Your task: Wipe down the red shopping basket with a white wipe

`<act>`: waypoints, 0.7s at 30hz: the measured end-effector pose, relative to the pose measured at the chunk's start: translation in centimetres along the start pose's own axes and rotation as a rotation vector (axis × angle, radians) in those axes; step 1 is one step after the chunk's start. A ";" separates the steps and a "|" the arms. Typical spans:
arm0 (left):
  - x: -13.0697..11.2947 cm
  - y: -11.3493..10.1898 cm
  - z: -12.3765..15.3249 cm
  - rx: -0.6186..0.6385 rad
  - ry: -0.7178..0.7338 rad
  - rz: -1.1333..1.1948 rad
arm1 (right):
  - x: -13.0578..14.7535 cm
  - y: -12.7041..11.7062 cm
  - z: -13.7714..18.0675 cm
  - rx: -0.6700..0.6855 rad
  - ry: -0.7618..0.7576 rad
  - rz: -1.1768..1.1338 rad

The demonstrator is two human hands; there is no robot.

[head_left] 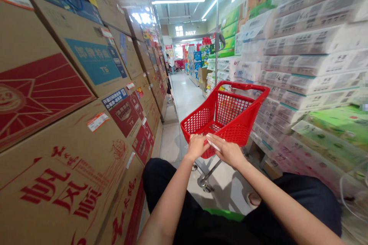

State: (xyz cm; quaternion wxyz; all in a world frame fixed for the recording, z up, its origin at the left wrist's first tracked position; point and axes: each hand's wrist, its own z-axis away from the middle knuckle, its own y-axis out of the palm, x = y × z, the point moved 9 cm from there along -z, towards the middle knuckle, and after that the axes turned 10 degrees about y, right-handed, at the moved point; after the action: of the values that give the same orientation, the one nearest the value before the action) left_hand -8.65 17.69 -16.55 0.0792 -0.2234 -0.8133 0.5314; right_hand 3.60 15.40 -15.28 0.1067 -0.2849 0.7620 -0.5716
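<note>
A red plastic shopping cart (238,132) with a perforated basket stands right in front of my knees, its handle at the far side. My left hand (197,146) is closed over the near rim of the basket, fingers curled across the edge. Beside it, my right hand (230,152) presses a folded white wipe (213,142) against the same rim; whether it is paper or cloth I cannot tell. The fingertips of both hands nearly meet. Below the basket a metal leg and a caster wheel (205,184) show.
Stacked cardboard cartons (57,160) wall the left side closely. On the right rise piles of wrapped tissue packs (301,65). A thin metal pole (217,15) stands behind the cart. The tiled aisle floor (184,88) runs ahead toward more shelves; a person is far off.
</note>
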 end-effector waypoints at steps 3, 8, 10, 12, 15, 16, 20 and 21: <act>0.3 -0.3 0.1 0.018 0.027 0.011 | -3.1 -1.1 -1.1 -0.037 0.067 0.011; 0.3 -0.7 -0.2 0.057 0.043 0.015 | -6.5 -1.7 -2.0 -0.057 0.184 0.032; 0.0 -0.6 -0.5 0.085 0.000 -0.011 | -5.3 -1.5 -1.6 -0.071 0.168 0.020; -0.4 -0.2 -0.8 0.117 -0.060 -0.043 | -3.4 -1.1 -1.0 -0.071 0.116 0.007; -1.2 0.3 -1.1 0.112 -0.111 -0.067 | -1.9 -1.0 -0.6 -0.052 0.040 0.010; -1.5 0.3 -1.1 0.097 -0.104 -0.068 | -2.2 -1.1 -0.6 -0.047 0.034 0.018; -1.9 0.6 -1.0 0.107 -0.035 -0.073 | -6.4 -2.1 -1.8 -0.050 0.139 0.061; -1.7 0.6 -1.0 0.123 -0.022 -0.076 | -7.5 -2.2 -2.1 -0.052 0.179 0.071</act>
State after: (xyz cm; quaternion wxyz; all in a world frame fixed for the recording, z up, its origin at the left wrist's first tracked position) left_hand -6.58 17.94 -16.47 0.1039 -0.1815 -0.7879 0.5793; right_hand 9.37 20.81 -13.74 0.0512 -0.2081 0.7928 -0.5705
